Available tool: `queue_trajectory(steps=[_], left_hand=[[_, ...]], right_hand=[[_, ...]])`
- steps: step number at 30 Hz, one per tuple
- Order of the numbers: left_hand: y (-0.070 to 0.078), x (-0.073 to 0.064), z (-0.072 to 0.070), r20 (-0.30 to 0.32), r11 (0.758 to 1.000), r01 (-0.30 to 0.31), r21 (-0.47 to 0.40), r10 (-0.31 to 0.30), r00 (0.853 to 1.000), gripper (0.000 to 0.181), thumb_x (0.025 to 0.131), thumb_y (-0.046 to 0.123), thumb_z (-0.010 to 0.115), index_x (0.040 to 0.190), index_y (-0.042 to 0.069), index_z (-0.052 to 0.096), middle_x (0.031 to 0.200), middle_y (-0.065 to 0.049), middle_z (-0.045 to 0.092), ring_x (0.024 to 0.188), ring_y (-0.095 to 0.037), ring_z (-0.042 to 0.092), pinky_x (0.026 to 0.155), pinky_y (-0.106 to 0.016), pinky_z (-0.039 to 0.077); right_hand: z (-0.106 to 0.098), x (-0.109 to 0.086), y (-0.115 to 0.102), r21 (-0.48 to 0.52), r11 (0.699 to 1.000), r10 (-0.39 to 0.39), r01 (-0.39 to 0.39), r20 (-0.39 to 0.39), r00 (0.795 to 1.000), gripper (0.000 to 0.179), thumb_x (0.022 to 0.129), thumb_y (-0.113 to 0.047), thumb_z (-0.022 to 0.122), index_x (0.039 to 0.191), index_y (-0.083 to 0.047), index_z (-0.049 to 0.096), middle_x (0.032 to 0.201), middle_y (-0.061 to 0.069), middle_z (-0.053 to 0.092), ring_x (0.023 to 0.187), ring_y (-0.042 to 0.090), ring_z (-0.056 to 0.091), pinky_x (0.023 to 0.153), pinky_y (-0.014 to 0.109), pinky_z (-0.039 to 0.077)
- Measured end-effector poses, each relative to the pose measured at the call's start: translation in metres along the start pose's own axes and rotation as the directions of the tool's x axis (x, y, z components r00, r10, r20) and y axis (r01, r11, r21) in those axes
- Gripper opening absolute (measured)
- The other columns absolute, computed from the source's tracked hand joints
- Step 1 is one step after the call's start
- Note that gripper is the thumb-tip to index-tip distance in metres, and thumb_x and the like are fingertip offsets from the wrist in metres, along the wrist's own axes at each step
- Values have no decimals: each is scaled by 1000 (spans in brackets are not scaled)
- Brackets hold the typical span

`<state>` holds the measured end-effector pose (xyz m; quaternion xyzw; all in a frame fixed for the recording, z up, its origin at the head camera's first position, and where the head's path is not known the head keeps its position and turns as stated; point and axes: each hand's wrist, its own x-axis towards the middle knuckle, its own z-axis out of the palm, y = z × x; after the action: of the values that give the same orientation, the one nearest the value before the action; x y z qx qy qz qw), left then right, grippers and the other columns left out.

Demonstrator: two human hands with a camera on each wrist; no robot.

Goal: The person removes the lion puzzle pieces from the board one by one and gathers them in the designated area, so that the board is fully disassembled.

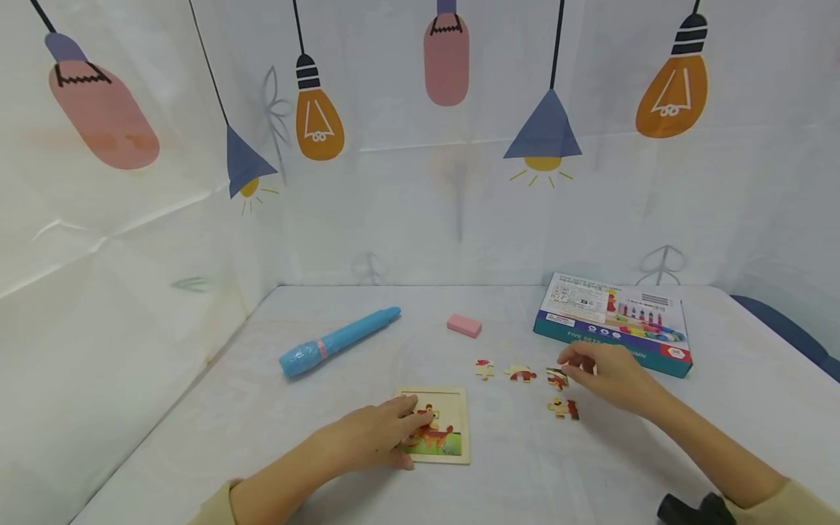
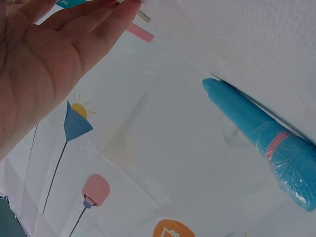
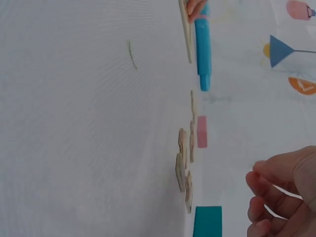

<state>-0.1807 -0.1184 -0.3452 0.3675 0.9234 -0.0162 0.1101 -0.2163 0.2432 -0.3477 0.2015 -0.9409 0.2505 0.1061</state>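
A wooden jigsaw board (image 1: 436,461) with a partly filled animal picture lies flat on the table in the head view. My left hand (image 1: 375,437) rests on its left side, fingers spread over the picture and thumb by the near left edge. Loose jigsaw pieces lie to the right of it, among them a piece with red on top (image 1: 484,369), an arched brown one (image 1: 521,374) and a yellow-and-red pair (image 1: 563,408). Above another piece (image 1: 557,378) hovers my right hand (image 1: 607,373), fingers loosely bent. The right wrist view shows nothing between its fingertips.
A teal printed box (image 1: 613,321) lies behind the right hand. Toward the back middle is a pink block (image 1: 464,325). A blue wrapped stick-like object (image 1: 340,341) lies at the left. White sheeting (image 1: 407,211) printed with lamps hangs behind the table.
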Motion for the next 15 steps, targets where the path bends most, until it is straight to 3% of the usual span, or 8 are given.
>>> queue_trajectory(steps=[5, 9, 15], left_hand=[[0, 0, 0, -1, 999, 18, -33, -18, 1000, 65, 80, 47, 61, 137, 21, 42, 134, -4, 42, 123, -17, 40, 92, -35, 43], [1, 1, 0, 25, 995, 76, -60, -75, 997, 67, 79, 49, 61, 136, 19, 42, 141, -5, 39, 129, -18, 36, 95, -39, 40], [2, 1, 0, 30, 992, 117, -56, -115, 993, 77, 79, 51, 60, 138, 8, 38, 141, -7, 39, 129, -19, 36, 96, -39, 39]], right_hand=[[2, 3, -9, 35, 999, 11, -11, -1, 1000, 14, 82, -9, 67, 96, -10, 65, 74, -8, 55, 67, 11, 47, 51, 20, 40], [3, 6, -17, 64, 998, 14, -14, 9, 1000, 15, 83, -11, 66, 98, -9, 65, 76, -7, 56, 67, 12, 49, 51, 21, 42], [7, 13, -31, 112, 993, -22, 20, 16, 1000, 15, 84, -11, 66, 98, -9, 64, 78, -6, 57, 69, 13, 50, 51, 21, 45]])
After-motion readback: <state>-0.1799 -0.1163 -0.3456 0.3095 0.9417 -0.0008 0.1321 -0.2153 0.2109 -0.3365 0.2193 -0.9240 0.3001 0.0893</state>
